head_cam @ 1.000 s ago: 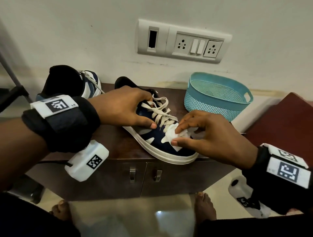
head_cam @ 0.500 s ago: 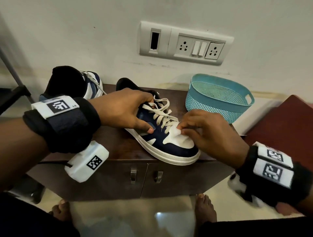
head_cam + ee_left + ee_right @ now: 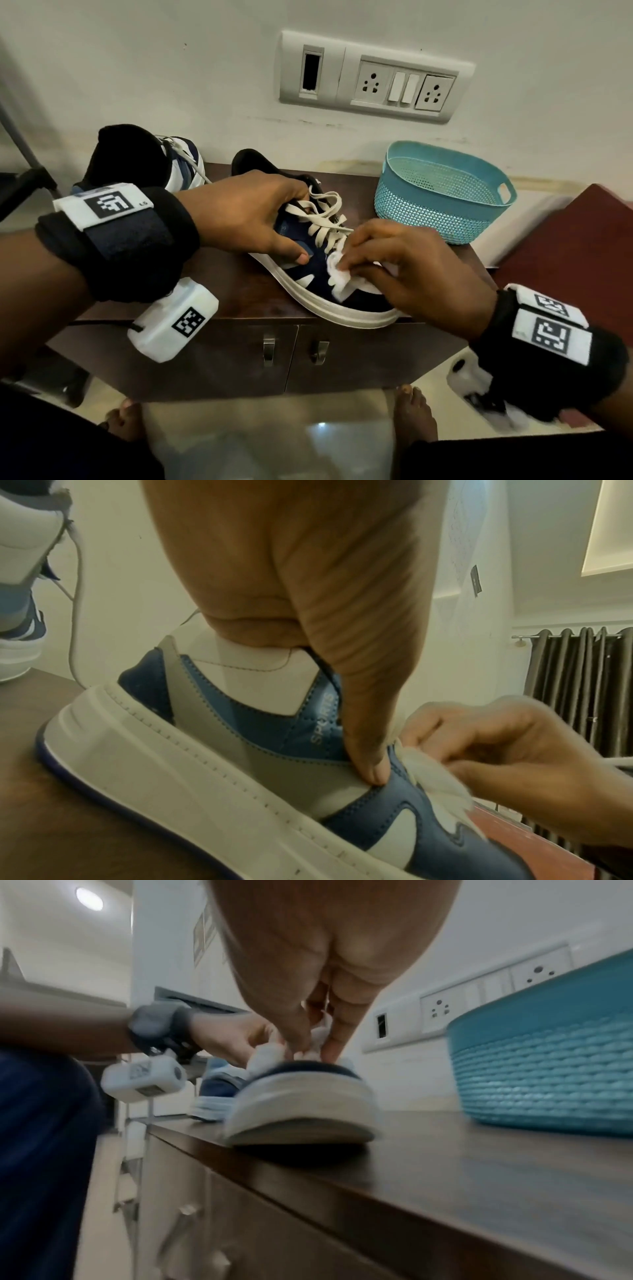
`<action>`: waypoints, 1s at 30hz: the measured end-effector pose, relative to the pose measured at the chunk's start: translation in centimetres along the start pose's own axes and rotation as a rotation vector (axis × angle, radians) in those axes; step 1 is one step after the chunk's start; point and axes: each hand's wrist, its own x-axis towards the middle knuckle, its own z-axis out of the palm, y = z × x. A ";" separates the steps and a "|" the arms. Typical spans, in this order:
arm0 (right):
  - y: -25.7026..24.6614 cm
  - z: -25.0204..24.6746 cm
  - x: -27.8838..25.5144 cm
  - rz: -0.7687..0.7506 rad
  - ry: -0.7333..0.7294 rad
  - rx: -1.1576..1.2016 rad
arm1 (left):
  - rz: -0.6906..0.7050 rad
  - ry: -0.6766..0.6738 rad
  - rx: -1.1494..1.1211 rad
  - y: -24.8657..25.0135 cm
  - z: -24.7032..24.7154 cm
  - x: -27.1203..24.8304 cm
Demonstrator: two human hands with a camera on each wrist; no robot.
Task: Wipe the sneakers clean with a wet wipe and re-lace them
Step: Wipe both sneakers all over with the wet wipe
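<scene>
basket (image 3: 442, 219): on counter (image 3: 219, 281), contents unseen | left hand (image 3: 246, 216) grip: holds sneaker (image 3: 329, 301) | right hand (image 3: 404, 270) grip: pinches wipe (image 3: 339, 274)

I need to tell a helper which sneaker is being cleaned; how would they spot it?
On the dark wooden cabinet under the wall sockets, it is the sneaker beside the teal basket. Unlike the other sneaker behind, both hands are on it.

"SPORTS" printed in pale letters on blue side panel of sneaker (image 3: 240, 750), reads upward beside left hand's thumb (image 3: 368, 756); wrist-band tags only carry coded squares, nothing else legible
</scene>
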 end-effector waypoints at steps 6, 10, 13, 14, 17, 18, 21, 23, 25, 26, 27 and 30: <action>0.9 -0.2 0.5 0.168 0.063 0.009 | -0.010 -0.005 -0.003 -0.2 0.0 -0.2; -0.9 0.1 0.4 -0.022 -0.045 0.041 | 0.003 -0.003 -0.020 -0.2 0.0 -0.1; 2.3 -0.8 0.8 0.182 0.031 -0.023 | -0.008 -0.003 -0.015 -0.2 -0.1 -0.1; 2.6 -1.0 0.7 0.218 0.040 -0.039 | -0.009 -0.004 -0.015 -0.2 -0.1 -0.1; -0.1 -0.7 0.1 0.053 -0.034 0.015 | -0.001 -0.009 -0.026 -0.1 -0.1 -0.2; -1.4 -0.5 -0.1 -0.022 -0.086 0.056 | 0.004 -0.011 -0.030 -0.1 -0.1 -0.2; -0.3 -0.6 0.0 -0.049 -0.112 0.048 | 0.003 -0.006 -0.031 -0.1 0.0 -0.1; 2.4 -1.2 0.2 0.088 -0.032 -0.040 | -0.008 -0.001 -0.020 -0.1 -0.1 -0.1; 3.2 -1.6 -0.1 0.170 -0.007 -0.065 | -0.011 -0.002 -0.018 -0.1 -0.1 -0.2; 2.3 -1.5 -0.2 0.138 -0.019 -0.039 | -0.010 -0.004 -0.019 0.0 -0.1 -0.2; 1.1 -1.3 -0.4 0.075 -0.057 0.010 | -0.006 -0.006 -0.023 0.0 -0.1 -0.3; -1.3 -0.8 -1.0 -0.093 -0.166 0.096 | -0.006 -0.009 -0.029 0.0 -0.1 -0.2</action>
